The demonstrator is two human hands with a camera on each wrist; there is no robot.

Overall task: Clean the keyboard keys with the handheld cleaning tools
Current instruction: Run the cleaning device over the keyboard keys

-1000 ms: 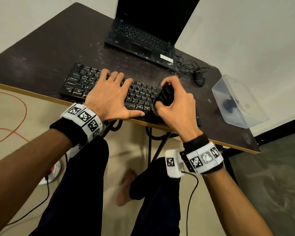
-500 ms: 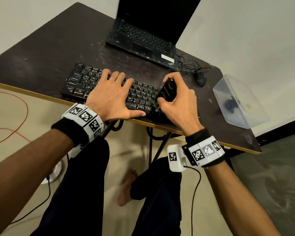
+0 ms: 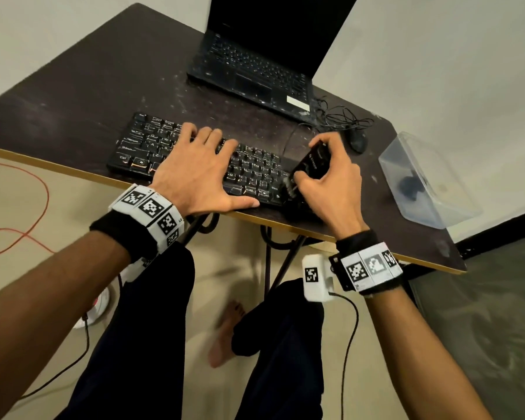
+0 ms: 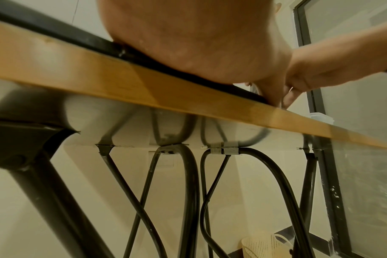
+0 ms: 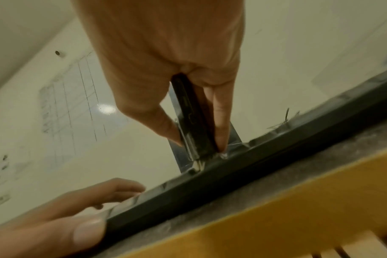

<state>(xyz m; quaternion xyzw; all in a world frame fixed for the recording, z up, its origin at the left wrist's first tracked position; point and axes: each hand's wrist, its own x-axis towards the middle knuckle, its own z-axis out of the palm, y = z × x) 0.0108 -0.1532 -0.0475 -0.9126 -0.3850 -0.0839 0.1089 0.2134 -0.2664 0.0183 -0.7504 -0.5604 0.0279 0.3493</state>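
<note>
A black keyboard (image 3: 152, 140) lies near the front edge of the dark table (image 3: 82, 86). My left hand (image 3: 200, 171) lies flat on its middle keys, fingers spread, thumb along the keyboard's front edge. My right hand (image 3: 325, 177) grips a black handheld brush (image 3: 311, 162), tilted, with its bristle end (image 3: 288, 186) down on the keyboard's right end. In the right wrist view the brush (image 5: 192, 122) is pinched between thumb and fingers, its tip touching the keyboard's edge (image 5: 232, 174). The left wrist view looks from under the table edge (image 4: 144, 87) at my left palm (image 4: 199, 43).
An open black laptop (image 3: 255, 71) stands at the back. A mouse (image 3: 358, 140) with tangled cable lies right of it. A clear plastic box (image 3: 422, 180) sits at the table's right end. Table legs (image 4: 188, 192), my knees and floor cables are below.
My right hand has moved the brush back and a little right along the keyboard's right end. My left hand has stayed flat on the keys.
</note>
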